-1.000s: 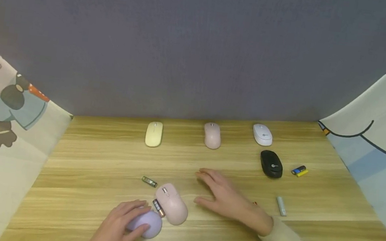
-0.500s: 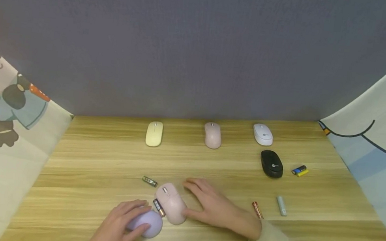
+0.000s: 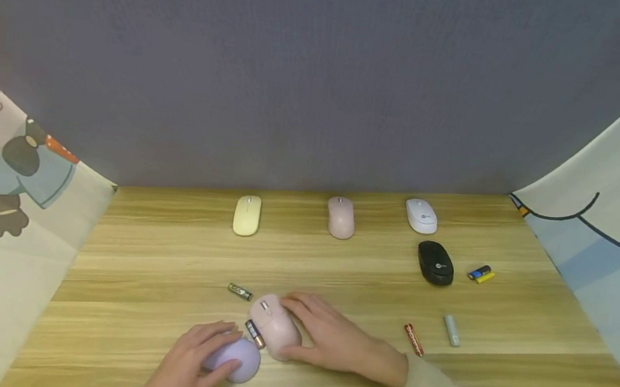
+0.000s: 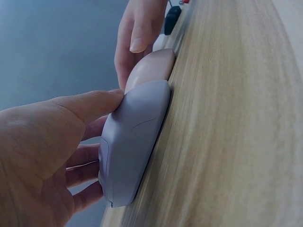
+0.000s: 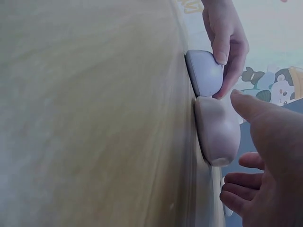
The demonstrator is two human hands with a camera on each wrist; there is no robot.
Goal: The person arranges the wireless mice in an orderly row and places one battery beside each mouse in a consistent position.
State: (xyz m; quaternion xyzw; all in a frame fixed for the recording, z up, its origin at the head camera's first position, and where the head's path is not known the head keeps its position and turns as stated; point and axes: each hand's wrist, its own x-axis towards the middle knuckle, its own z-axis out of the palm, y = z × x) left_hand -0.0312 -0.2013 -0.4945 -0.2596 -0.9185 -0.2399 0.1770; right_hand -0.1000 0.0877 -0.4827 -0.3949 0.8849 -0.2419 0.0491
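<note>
On the wooden table, my left hand (image 3: 189,362) holds a lavender computer mouse (image 3: 242,361), thumb on one side and fingers along the other. In the left wrist view the lavender mouse (image 4: 137,137) sits on the wood. My right hand (image 3: 336,337) is over the right side of a larger pink mouse (image 3: 270,326), fingers spread. The right wrist view shows its thumb and fingers around the pink mouse (image 5: 218,132), apparently not pressing on it. A dark battery (image 3: 255,334) lies between the two mice. Another battery (image 3: 240,291) lies just beyond the pink mouse.
Along the back stand a yellow mouse (image 3: 247,216), a smaller pink mouse (image 3: 341,217) and a white mouse (image 3: 421,216). To the right are a black mouse (image 3: 435,263), a blue battery (image 3: 479,273), a yellow battery (image 3: 486,277), a grey battery (image 3: 452,331) and a red battery (image 3: 414,339).
My right hand has moved left and a little nearer, from bare table to the pink mouse's right side, uncovering the red battery. The left hand stays on the lavender mouse.
</note>
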